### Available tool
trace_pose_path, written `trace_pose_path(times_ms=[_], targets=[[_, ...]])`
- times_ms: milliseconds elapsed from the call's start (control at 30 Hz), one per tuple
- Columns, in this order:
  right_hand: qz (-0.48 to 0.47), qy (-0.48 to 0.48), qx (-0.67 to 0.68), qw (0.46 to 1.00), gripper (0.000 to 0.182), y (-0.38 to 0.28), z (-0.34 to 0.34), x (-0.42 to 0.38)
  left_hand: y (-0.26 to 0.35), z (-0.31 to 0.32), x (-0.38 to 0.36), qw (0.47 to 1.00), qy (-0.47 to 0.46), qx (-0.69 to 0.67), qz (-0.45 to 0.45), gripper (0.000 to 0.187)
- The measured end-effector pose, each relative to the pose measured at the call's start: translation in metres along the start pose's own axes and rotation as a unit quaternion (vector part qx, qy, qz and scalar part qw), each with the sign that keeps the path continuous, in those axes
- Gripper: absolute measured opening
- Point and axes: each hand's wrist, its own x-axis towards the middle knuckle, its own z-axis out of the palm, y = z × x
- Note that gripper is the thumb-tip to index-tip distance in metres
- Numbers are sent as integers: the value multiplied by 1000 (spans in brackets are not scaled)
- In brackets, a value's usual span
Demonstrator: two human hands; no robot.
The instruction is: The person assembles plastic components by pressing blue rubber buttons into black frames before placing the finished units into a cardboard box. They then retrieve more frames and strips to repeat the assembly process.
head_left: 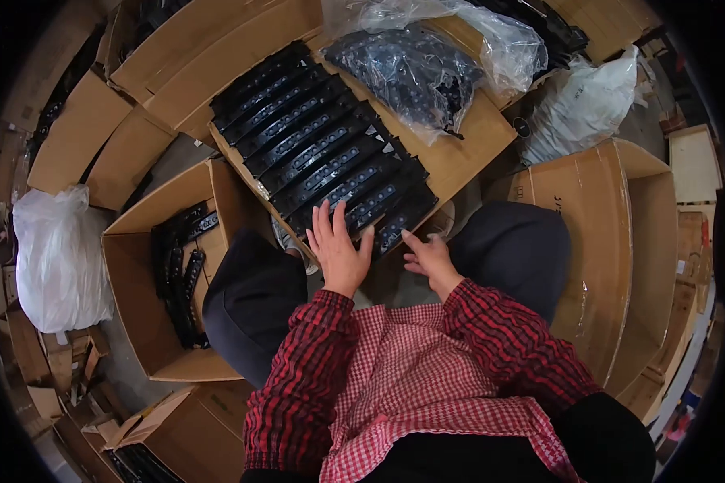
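Several black plastic strips with rows of round grey spots (322,141) lie side by side on a cardboard surface before my knees. The nearest strip (395,227) is between my two hands. My left hand (340,256) is open, its fingers spread, with the fingertips over the near left end of the row and the thumb by the nearest strip. At that strip's right end is the tip of my right index finger. The other fingers of my right hand (433,262) are loosely bent and apart, and nothing shows in them.
A clear plastic bag of dark parts (407,68) lies beyond the row. At left, an open carton (165,189) holds more black strips. Another open carton (592,233) stands by my right knee. White bags (60,262) and further cartons surround me.
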Motion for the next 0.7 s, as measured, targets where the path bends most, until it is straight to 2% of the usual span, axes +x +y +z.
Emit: trace_pose_path(times_ms=[33,67,100,133,167,200,267,300,333,400,533,600,633,700], targets=[[40,-39,29,998,93,4,1,-5,-6,0,11,1000,10,10,24,59],[-5,-26,-5,1000,72,6,6,-11,-12,0,23,998,24,17,48,53],[-8,-25,0,1000,72,6,5,-10,-16,-2,34,997,32,41,56,48],[-244,6,-139,960,57,6,1,-9,-21,-5,44,997,22,50,61,48],[-459,38,-269,846,42,8,-2,-10,-27,-9,53,996,10,59,66,48],[-458,43,-267,847,42,2,-3,-11,-37,-7,61,992,19,62,107,46],[-584,45,-313,747,30,-22,-2,-12,-40,-11,68,992,-9,58,111,45],[-583,53,-311,748,30,-31,-1,-11,-39,-11,71,992,-36,56,109,44],[-613,28,-366,699,31,-38,2,-11,-40,-7,72,990,-7,63,125,44],[-663,-4,-433,611,30,-43,7,0,-41,-1,72,990,-12,65,128,42],[-662,-33,-471,582,25,-43,8,19,-45,6,74,987,-42,96,125,30],[-672,-26,-509,537,16,-44,8,22,-48,10,75,991,-55,69,104,25],[-672,-24,-509,537,16,-45,8,24,-48,12,76,994,-65,40,82,21],[-694,-49,-515,500,10,-46,8,27,-48,15,77,993,-55,44,90,19]])
